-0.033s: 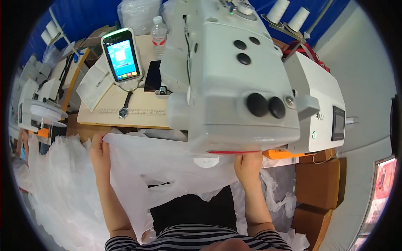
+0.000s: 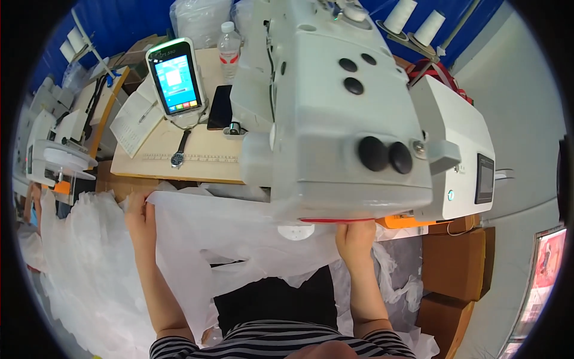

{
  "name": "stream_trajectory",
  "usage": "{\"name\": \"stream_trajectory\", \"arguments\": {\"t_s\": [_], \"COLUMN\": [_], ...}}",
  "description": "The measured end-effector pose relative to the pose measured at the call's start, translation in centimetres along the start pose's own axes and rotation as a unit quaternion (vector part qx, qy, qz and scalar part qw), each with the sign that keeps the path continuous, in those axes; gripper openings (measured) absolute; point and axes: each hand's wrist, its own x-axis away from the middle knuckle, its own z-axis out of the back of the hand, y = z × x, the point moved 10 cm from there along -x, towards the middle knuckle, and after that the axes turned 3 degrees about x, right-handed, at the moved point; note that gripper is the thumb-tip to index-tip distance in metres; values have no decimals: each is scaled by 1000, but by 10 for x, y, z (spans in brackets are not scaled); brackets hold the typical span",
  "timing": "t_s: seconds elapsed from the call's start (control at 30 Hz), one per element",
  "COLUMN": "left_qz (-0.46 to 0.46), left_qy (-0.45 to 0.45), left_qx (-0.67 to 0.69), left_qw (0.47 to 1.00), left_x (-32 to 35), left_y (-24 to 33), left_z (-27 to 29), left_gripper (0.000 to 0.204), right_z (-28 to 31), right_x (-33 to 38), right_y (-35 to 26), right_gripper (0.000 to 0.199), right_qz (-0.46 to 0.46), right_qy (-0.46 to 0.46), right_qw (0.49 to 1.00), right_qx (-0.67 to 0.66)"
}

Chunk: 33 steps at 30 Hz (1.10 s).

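A thin white cloth [image 2: 185,230] stretches in front of me, under a large white sewing machine [image 2: 335,185]. Its far left corner is pinched in my left hand [image 2: 140,218], the fingers closed on the edge. Beside the machine's round white plate [image 2: 296,231], my right hand [image 2: 356,242] rests at the cloth's right end. The machine head hides its fingertips, so its grip cannot be made out. A small dark gap shows in the cloth above my black-clothed lap.
Heaped white fabric [image 2: 89,251] hangs at the left. Behind, a wooden table [image 2: 209,170] bears a wristwatch [image 2: 177,158], phone [image 2: 220,107], lit control screen [image 2: 176,84], notebook [image 2: 134,122] and water bottle [image 2: 229,54]. Cardboard boxes [image 2: 454,263] and a white control box [image 2: 457,149] stand at right.
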Motion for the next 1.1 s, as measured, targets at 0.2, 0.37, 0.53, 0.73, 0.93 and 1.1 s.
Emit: {"name": "stream_trajectory", "arguments": {"t_s": [0.2, 0.37, 0.53, 0.73, 0.93, 1.1], "left_qz": [9, 180, -110, -123, -95, -175], "left_qy": [-36, 29, -49, -229, -188, -118], "left_qx": [-39, 346, 109, 183, 113, 59], "left_qw": [999, 920, 987, 948, 971, 976], "left_x": [15, 28, 12, 21, 37, 36], "left_y": [-19, -34, 57, 115, 123, 127], "left_z": [19, -10, -28, -81, -106, -110], "left_gripper": [22, 23, 16, 23, 14, 12], "right_z": [-21, -20, 13, 29, 76, 68], "right_x": [9, -10, 2, 84, 34, 14], "right_y": [-11, -18, 22, 103, 75, 71], "right_gripper": [22, 32, 21, 15, 14, 13], "right_qz": [-27, -36, -113, -476, -118, -64], "right_qy": [-41, -53, -61, 13, 79, 93], "right_qw": [998, 994, 985, 742, 971, 963], "right_qx": [-41, -85, -117, -472, 192, 246]}}
